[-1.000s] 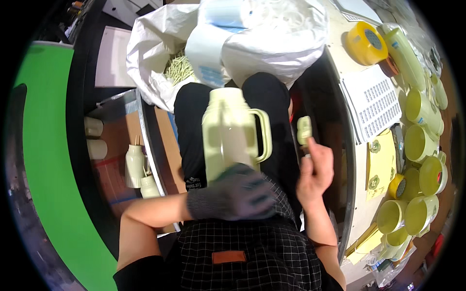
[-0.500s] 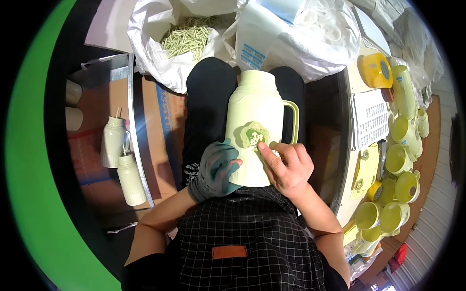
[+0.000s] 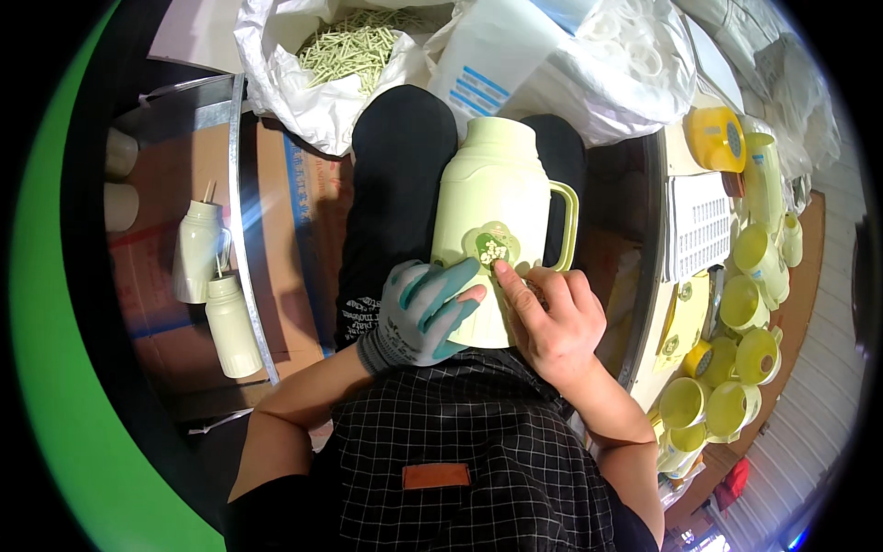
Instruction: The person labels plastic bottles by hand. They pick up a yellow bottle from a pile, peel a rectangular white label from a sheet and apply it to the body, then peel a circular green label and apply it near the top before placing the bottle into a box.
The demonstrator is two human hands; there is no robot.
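Right fingers (image 3: 518,294): partly curled, one outstretched tip touching the lower edge of the sticker; whether the bent ones hold anything inside the bare right hand (image 3: 563,327), I cannot tell.
Left fingers (image 3: 449,305): somewhat spread and loosely bent, laid over the flask's lower left side without wrapping round it; the left hand (image 3: 414,317) wears a grey and teal glove, with one bare fingertip showing.
Sticker (image 3: 492,247): green, flower-shaped with pale blossoms, on the flask's front between the two hands.
Flask (image 3: 487,189): pale yellow-green, resting over the lap, neck far, base near, handle (image 3: 572,225) to the right.
Lap: black trousers (image 3: 397,138) beneath, a dark checked apron (image 3: 414,396) nearer, with a brown patch (image 3: 436,476).
Left side: two more pale flasks (image 3: 233,329) behind a metal edge (image 3: 241,198), thin sticks above their necks.
Far side: a white sack (image 3: 308,124) of pale-green sticks (image 3: 348,53); right of it, a white bag (image 3: 589,115) with translucent rings (image 3: 633,44).
Right bench (image 3: 651,354): yellow roll (image 3: 714,138) far, printed sheets (image 3: 696,235) nearer, pale-green open vessels (image 3: 683,405) along the right.
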